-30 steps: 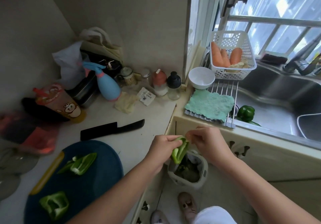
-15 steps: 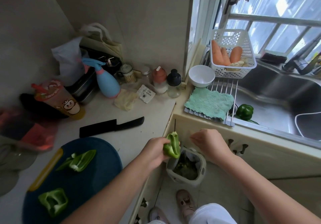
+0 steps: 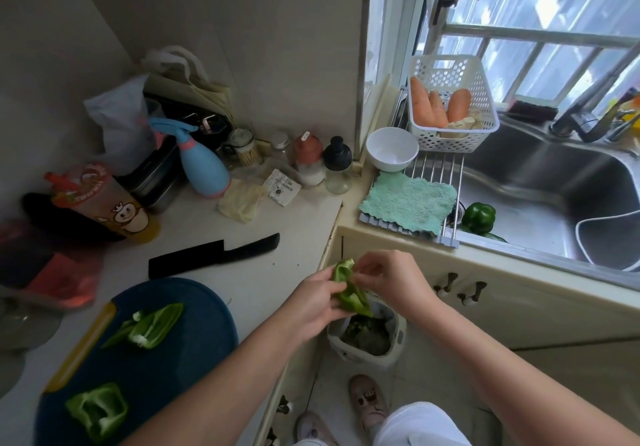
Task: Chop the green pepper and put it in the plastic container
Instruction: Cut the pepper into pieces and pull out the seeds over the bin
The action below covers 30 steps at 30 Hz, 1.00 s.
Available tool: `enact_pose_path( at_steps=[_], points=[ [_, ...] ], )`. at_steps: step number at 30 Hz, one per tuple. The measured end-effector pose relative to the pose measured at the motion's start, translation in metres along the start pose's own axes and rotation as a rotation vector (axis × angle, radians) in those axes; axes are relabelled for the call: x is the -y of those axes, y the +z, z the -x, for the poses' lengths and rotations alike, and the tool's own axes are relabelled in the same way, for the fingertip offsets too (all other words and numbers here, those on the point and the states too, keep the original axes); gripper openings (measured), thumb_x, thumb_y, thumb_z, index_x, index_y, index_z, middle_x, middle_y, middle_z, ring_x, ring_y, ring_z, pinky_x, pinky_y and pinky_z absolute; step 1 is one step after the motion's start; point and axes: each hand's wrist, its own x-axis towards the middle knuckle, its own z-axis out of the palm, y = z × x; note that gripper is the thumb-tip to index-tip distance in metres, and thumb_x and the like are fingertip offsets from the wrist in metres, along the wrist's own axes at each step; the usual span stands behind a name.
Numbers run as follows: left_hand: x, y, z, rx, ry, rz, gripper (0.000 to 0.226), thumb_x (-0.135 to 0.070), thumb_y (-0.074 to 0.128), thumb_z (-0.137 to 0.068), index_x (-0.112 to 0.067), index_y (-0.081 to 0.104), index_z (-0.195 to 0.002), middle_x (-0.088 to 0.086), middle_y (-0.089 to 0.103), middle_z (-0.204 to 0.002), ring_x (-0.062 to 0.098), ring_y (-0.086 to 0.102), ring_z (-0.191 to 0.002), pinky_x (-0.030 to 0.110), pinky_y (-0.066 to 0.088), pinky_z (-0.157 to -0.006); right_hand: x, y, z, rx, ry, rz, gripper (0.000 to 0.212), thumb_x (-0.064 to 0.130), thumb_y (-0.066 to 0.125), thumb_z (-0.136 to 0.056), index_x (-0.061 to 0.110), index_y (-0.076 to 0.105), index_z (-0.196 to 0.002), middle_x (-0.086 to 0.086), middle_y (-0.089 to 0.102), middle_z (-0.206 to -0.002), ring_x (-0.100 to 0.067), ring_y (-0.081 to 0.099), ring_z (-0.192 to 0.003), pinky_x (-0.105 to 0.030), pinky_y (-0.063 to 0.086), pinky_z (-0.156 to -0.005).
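the left hand point(image 3: 313, 302) curls its fingers and thumb round a cut green pepper piece point(image 3: 348, 289), while the right hand point(image 3: 394, 279) pinches that piece's upper edge between thumb and fingertips, its other fingers bent. both forearms reach forward from the bottom edge, and the hands meet past the counter's edge, above a small white waste bin point(image 3: 367, 336) on the floor. two more cut pieces lie apart on the round dark blue cutting board point(image 3: 166, 369): a long green pepper strip point(image 3: 152, 326) and a cupped green pepper chunk point(image 3: 98, 411). one black knife point(image 3: 214, 255) lies just beyond the board. one whole green pepper point(image 3: 479, 217) sits in the steel sink point(image 3: 554, 182).
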Motion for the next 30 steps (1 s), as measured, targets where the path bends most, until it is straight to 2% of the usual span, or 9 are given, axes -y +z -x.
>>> enact_pose_path(
  at_steps=[3,6,8,13,16,20,24,28,30],
  points=[
    [0.002,0.002,0.001,0.049,0.064,-0.099,0.039,0.004,0.039,-0.096,-0.010,0.046,-0.131,0.016,0.064,-0.115,0.028,0.064,-0.105,0.044,0.050,-0.094,0.005,0.005,-0.003,-0.054,0.066,-0.029,0.013,0.022,0.078,-0.075,0.016,0.074,-0.086,0.003,0.071,-0.078,-0.007,0.066,-0.072,-0.022,0.054,-0.068],
    [0.003,0.001,0.002,0.059,0.115,-0.168,0.044,0.004,0.041,-0.095,-0.013,0.044,-0.135,0.013,0.063,-0.118,0.024,0.064,-0.105,0.039,0.053,-0.091,0.004,0.007,-0.005,-0.082,0.130,-0.150,0.006,0.020,0.078,-0.075,0.017,0.074,-0.079,0.004,0.070,-0.072,-0.004,0.062,-0.063,-0.013,0.046,-0.056],
    [0.002,0.001,0.002,0.055,0.134,-0.193,0.046,0.003,0.042,-0.095,-0.015,0.043,-0.137,0.012,0.062,-0.119,0.023,0.064,-0.105,0.038,0.053,-0.090,0.004,0.007,-0.005,-0.078,0.169,-0.222,0.005,0.018,0.077,-0.076,0.016,0.073,-0.075,0.002,0.069,-0.069,-0.004,0.059,-0.058,-0.013,0.042,-0.052],
    [0.003,0.002,0.001,0.016,0.158,-0.187,0.037,-0.012,0.040,-0.099,-0.014,0.047,-0.136,0.011,0.062,-0.121,0.023,0.063,-0.107,0.042,0.053,-0.091,0.011,0.009,-0.007,-0.055,0.125,-0.089,0.027,0.011,0.065,-0.084,0.023,0.056,-0.061,0.008,0.055,-0.058,0.000,0.047,-0.052,-0.010,0.033,-0.045],
    [0.000,0.003,0.000,-0.010,0.170,-0.172,0.032,-0.014,0.040,-0.100,-0.009,0.051,-0.130,0.013,0.066,-0.114,0.023,0.065,-0.103,0.040,0.055,-0.088,0.012,0.009,-0.009,-0.082,0.099,-0.071,0.022,0.013,0.066,-0.084,0.021,0.058,-0.065,0.010,0.055,-0.058,0.002,0.046,-0.052,-0.010,0.033,-0.046],
    [-0.001,0.002,-0.002,-0.032,0.165,-0.151,0.030,-0.015,0.040,-0.100,-0.007,0.053,-0.126,0.014,0.067,-0.111,0.025,0.066,-0.102,0.042,0.055,-0.087,0.011,0.011,-0.011,-0.060,0.071,-0.027,0.016,0.015,0.064,-0.087,0.017,0.061,-0.071,0.009,0.055,-0.061,-0.004,0.049,-0.056,-0.012,0.034,-0.050],
    [-0.003,0.003,-0.002,-0.029,0.156,-0.143,0.028,-0.015,0.040,-0.100,-0.007,0.055,-0.121,0.015,0.068,-0.108,0.026,0.067,-0.098,0.040,0.056,-0.084,0.007,0.010,-0.011,-0.017,0.019,0.024,0.018,0.017,0.061,-0.089,0.017,0.057,-0.071,0.007,0.052,-0.060,-0.003,0.042,-0.052,-0.013,0.033,-0.047],
    [-0.007,0.003,0.001,0.007,0.115,-0.018,0.025,-0.014,0.039,-0.100,-0.002,0.056,-0.115,0.020,0.067,-0.104,0.030,0.068,-0.092,0.042,0.058,-0.078,0.003,-0.001,-0.007,0.042,-0.064,-0.102,0.010,0.017,0.065,-0.087,0.013,0.065,-0.078,0.001,0.064,-0.069,0.000,0.051,-0.055,-0.014,0.041,-0.055],
    [-0.010,0.003,0.002,0.018,0.083,0.100,0.026,-0.011,0.037,-0.100,0.001,0.053,-0.117,0.025,0.065,-0.106,0.033,0.067,-0.091,0.043,0.058,-0.074,0.001,-0.009,-0.004,0.112,-0.060,-0.248,0.006,0.015,0.067,-0.086,0.012,0.067,-0.082,-0.004,0.068,-0.076,-0.003,0.059,-0.063,-0.021,0.050,-0.063]
  ],
)
